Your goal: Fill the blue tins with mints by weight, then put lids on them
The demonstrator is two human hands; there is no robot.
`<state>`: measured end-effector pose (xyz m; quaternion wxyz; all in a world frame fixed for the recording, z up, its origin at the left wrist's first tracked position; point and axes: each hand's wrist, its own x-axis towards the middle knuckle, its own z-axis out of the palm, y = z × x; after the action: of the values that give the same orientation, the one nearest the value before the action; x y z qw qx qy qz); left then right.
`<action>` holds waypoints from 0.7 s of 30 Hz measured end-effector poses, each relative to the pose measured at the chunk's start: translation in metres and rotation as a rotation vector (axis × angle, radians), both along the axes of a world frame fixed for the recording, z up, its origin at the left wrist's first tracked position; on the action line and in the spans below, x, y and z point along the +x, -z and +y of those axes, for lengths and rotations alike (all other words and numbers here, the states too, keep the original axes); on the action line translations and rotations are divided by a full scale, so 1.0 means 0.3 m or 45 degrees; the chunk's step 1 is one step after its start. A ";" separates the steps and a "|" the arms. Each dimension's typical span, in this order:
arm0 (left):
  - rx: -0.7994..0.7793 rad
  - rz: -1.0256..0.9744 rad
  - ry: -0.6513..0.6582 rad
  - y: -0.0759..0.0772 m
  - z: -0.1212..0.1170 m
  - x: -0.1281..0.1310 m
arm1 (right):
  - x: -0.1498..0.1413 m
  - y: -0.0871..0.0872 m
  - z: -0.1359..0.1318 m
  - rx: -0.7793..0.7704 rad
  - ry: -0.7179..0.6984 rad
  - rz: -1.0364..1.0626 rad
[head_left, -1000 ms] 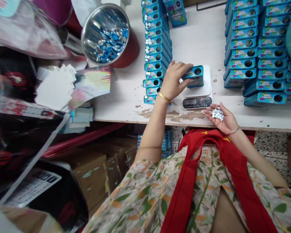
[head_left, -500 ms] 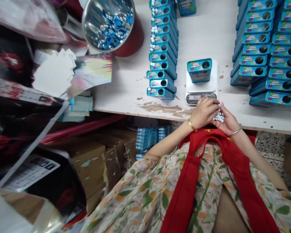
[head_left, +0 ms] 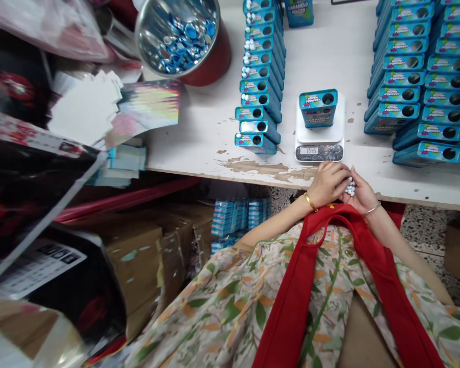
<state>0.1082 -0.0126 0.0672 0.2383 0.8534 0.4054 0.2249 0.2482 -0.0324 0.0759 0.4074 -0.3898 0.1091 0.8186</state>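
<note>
From where I stand, tins crowd both sides of the table (head_left: 341, 56): a left row (head_left: 262, 59), and right rows (head_left: 414, 76) reaching back from near the front edge. Between them sits a white scale (head_left: 320, 133), its display lying between the hands and the tin on top (head_left: 319, 108). Another tin (head_left: 299, 14) stands farther back. A metal bucket (head_left: 220, 53) is at the upper left, near loose cards (head_left: 86, 107); cardboard boxes (head_left: 138, 266) and more stacked tins (head_left: 230, 217) are below table level.

The bucket holds blue and silver caps (head_left: 186, 43). The scale's tin is upright with a dark round opening; its contents I can't make out. Several tins in the left row carry little white pieces on their tops.

The right hand (head_left: 363, 193) is cupped, cradling white pellets (head_left: 350, 188). The left hand (head_left: 330, 181) bends over it, fingers close together; whether they pinch a pellet, I can't tell.
</note>
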 end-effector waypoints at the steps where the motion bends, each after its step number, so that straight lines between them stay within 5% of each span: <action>1: -0.001 0.002 -0.006 0.003 -0.004 0.001 | -0.003 -0.007 0.000 -0.010 0.001 -0.004; 8: 0.137 -0.021 0.088 -0.018 0.041 -0.028 | -0.003 -0.010 -0.002 -0.028 0.084 -0.078; 15: 0.397 0.282 -0.269 -0.171 0.398 -0.199 | 0.041 0.005 -0.004 -0.015 0.071 -0.205; 18: 0.381 0.371 -0.146 -0.204 0.473 -0.192 | 0.060 0.012 -0.011 -0.045 0.105 -0.201; 21: 0.378 0.338 0.030 -0.216 0.447 -0.106 | 0.067 0.026 -0.019 -0.052 0.116 -0.199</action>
<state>0.0764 0.1215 0.1321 0.0571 0.9060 0.3855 0.1650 0.2683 -0.0381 0.0681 0.4434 -0.4555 0.1112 0.7639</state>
